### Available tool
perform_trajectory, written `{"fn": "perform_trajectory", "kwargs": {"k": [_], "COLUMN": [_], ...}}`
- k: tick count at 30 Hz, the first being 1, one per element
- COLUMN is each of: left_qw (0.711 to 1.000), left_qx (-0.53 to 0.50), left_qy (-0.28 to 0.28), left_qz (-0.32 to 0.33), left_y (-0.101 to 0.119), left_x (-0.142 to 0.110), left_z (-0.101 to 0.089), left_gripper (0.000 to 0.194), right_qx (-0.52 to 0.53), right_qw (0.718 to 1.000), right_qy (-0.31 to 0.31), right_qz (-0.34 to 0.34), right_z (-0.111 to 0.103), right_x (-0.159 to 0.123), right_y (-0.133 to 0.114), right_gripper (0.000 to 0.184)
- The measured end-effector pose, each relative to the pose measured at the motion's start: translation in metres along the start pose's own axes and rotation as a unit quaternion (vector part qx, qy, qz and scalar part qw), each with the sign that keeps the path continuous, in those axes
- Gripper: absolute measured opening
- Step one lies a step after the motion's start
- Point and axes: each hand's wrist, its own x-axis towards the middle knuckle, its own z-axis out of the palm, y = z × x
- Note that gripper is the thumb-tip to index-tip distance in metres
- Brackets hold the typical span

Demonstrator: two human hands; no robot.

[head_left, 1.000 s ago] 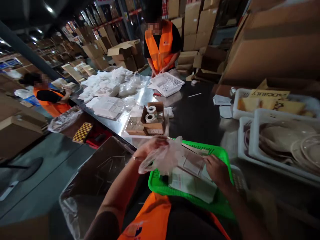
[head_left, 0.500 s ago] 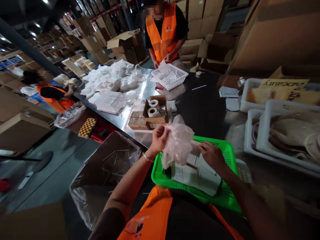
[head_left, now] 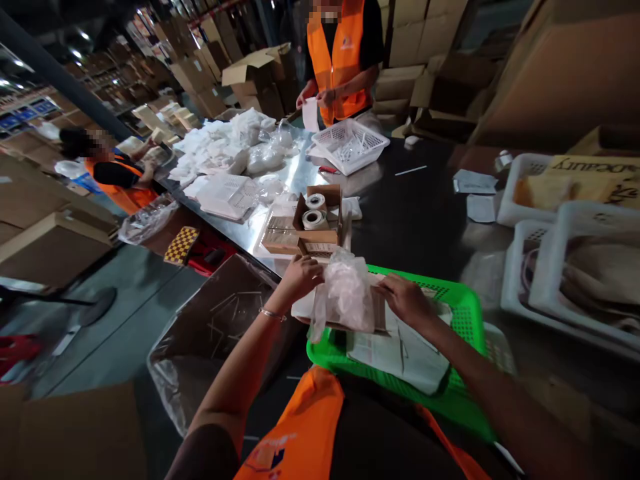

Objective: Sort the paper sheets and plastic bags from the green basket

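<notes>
The left hand point(head_left: 299, 275) is curled, its fingers pinched together on the left edge of a clear bag point(head_left: 345, 293), with a thin bracelet on the wrist just behind it. The bag bunches up crumpled between the two hands, its loose end drooping below the left hand's fingers. It seems to wrap a flat packet point(head_left: 350, 319), though the plastic blurs how far the packet is in. Straight below and to the left of that hand sits an open carton point(head_left: 220, 327) lined with clear film. Just beyond the left hand, farther up the table, stands a small box point(head_left: 314, 227) with two tape rolls in it.

The right hand point(head_left: 406, 300) lies palm down, fingers closed on the bag's right edge and pressing on the packet under it. Under both hands, and spreading out to the right of the right hand, is a green basket point(head_left: 463, 320) holding a stack of flat white packets point(head_left: 405, 353); the bag hangs over the basket's left rim. Well to the right of the right hand stand white bins point(head_left: 537, 267) with pale goods inside.

Far beyond the hands, across the dark table point(head_left: 415, 220), a co-worker in an orange vest holds a white sheet above a white basket point(head_left: 350, 143). Another person in orange sits far off to the left.
</notes>
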Motion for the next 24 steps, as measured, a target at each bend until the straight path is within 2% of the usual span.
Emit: {"fn": "perform_trajectory", "kwargs": {"k": [3, 4, 7, 10, 13, 15, 18, 21, 24], "left_qw": [1.0, 0.999, 0.986, 0.95, 0.921, 0.909, 0.898, 0.887, 0.884], "left_qx": [-0.012, -0.024, -0.064, -0.082, -0.054, -0.022, 0.023, 0.04, 0.037], "left_qy": [0.002, 0.015, 0.115, 0.224, 0.279, 0.306, 0.336, 0.369, 0.379], "left_qz": [-0.003, -0.016, -0.101, -0.203, -0.265, -0.281, -0.282, -0.274, -0.27], "left_y": [-0.014, -0.02, -0.041, -0.059, -0.068, -0.068, -0.063, -0.057, -0.053], "left_x": [-0.021, -0.032, -0.076, -0.128, -0.172, -0.193, -0.213, -0.218, -0.213], "left_z": [0.008, 0.011, 0.017, 0.015, 0.009, 0.004, 0.001, 0.002, 0.004], "left_gripper": [0.024, 0.027, 0.035, 0.037, 0.039, 0.041, 0.041, 0.039, 0.038], "right_qx": [0.014, 0.0, -0.069, -0.1, -0.127, -0.147, -0.164, -0.145, -0.114], "right_qw": [1.0, 0.999, 0.994, 0.989, 0.984, 0.979, 0.973, 0.975, 0.981], "right_qy": [0.003, 0.008, -0.004, -0.049, -0.071, -0.08, -0.108, -0.136, -0.138], "right_qz": [0.024, 0.04, 0.081, 0.094, 0.104, 0.114, 0.118, 0.099, 0.074], "right_z": [0.021, 0.029, 0.055, 0.078, 0.093, 0.097, 0.094, 0.084, 0.076], "right_x": [0.0, -0.005, -0.037, -0.083, -0.119, -0.13, -0.132, -0.129, -0.136], "right_y": [0.014, 0.021, 0.045, 0.06, 0.064, 0.066, 0.068, 0.066, 0.055], "right_gripper": [0.027, 0.027, 0.032, 0.023, 0.039, 0.043, 0.031, 0.02, 0.018]}}
